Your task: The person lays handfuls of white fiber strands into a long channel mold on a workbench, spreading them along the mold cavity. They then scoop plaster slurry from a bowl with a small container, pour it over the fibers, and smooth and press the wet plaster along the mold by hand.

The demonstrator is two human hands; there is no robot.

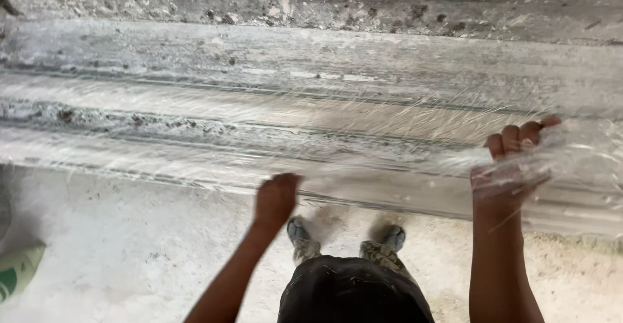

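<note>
Dusty concrete floor [117, 245] below a grimy metal frame [311, 102]. Clear plastic film [389, 161] lies across the frame; my right hand [513, 161] grips it, my left hand [276, 199] closed at its edge. Step: stretching; next needs even tension.

A dusty, pale concrete floor [130, 245] fills the lower part of the frame, gritty and powdered white. Above it, across the middle and top, run long grey ledges [311, 57] of rough, stained masonry, speckled with dark debris and crumbs of mortar. A green-and-white object [16, 271] lies at the lower left edge. Flat, even daylight falls without strong shadows.
</note>
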